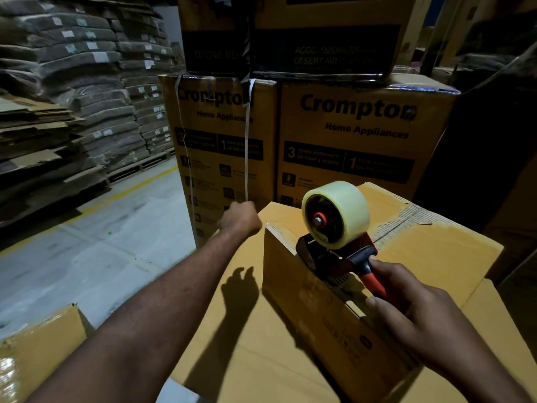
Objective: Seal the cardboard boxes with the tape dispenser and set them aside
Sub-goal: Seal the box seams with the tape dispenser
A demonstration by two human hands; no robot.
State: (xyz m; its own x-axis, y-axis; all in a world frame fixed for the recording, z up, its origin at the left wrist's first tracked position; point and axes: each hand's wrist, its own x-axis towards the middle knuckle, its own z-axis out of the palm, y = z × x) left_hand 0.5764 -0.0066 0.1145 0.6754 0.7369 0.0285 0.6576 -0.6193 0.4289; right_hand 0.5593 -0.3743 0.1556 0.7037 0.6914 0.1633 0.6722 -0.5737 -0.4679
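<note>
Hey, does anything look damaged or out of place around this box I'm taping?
Yes. The top of the box under the tape dispenser is torn near its far right side, corrugation exposed. A white strap hangs slack down the left Crompton carton.

Dim, warm yellow cast. Brightest areas: floor (101, 257) at left and the pale roll on the tape dispenser (337, 228). Left hand (239, 218) is soft with blur, throws a hard shadow on the cardboard box (232, 344) below it. Right side drops to near black. Glare on wrapped box (29, 359) lower left. Edges bend, fisheye.
</note>
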